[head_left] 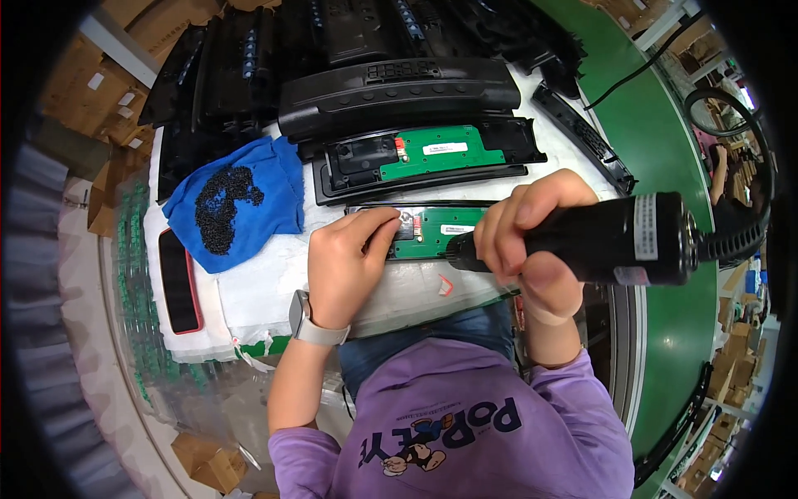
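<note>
My left hand [342,266] is closed in a pinch over the left part of a black plastic panel. Whatever sits between its fingertips is too small to make out. A green circuit board [430,244] with a white label lies in that panel, just right of the pinch. My right hand [544,218] grips a black electric screwdriver [603,239], held almost level. Its nose points left over the board's right part, and the bit cannot be made out. Behind the panel lies a similar black panel [357,155] with its own green board [445,151].
Left of the panels, small black screws [218,212] lie heaped on a blue cloth [278,195]. A red-edged phone [180,287] rests nearby. Long black housings [399,91] crowd the back of the white-covered table. A narrow black strip [582,137] lies right. The screwdriver's cable [736,243] runs right.
</note>
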Motion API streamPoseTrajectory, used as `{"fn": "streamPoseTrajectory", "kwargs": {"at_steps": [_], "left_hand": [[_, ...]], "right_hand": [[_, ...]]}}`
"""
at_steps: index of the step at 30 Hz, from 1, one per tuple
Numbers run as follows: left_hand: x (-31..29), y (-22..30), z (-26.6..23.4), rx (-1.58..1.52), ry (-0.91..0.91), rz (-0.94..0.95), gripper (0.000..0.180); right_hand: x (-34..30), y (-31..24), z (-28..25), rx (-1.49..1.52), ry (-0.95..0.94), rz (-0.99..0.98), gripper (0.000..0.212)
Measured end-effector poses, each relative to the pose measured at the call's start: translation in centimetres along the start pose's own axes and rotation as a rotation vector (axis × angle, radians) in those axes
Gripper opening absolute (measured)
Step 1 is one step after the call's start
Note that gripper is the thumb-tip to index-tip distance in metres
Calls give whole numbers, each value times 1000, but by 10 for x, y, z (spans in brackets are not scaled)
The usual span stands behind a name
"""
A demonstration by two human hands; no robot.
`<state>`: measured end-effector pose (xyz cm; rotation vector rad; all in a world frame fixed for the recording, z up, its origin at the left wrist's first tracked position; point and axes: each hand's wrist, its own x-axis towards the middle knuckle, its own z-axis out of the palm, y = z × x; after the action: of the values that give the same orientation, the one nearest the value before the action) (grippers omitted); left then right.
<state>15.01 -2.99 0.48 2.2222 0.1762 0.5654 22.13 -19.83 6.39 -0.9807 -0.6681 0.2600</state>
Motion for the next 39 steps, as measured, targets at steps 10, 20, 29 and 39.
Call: {"fn": "streamPoseTrajectory", "kwargs": {"at_steps": [10,20,29,39], "left_hand": [[-4,-2,-2,-166,-109,-104,9],[-9,-9,2,-286,-90,-147,16],[-13,-7,-5,-500,44,-164,10],[-12,-5,-17,-456,-142,-43,11]], "right_hand": [[-1,-2,5,-232,-241,-31,27],[-2,8,7,-225,-266,-121,24],[30,-1,-12,329,-253,-201,33],[33,9,-20,508,-189,-237,34]]}}
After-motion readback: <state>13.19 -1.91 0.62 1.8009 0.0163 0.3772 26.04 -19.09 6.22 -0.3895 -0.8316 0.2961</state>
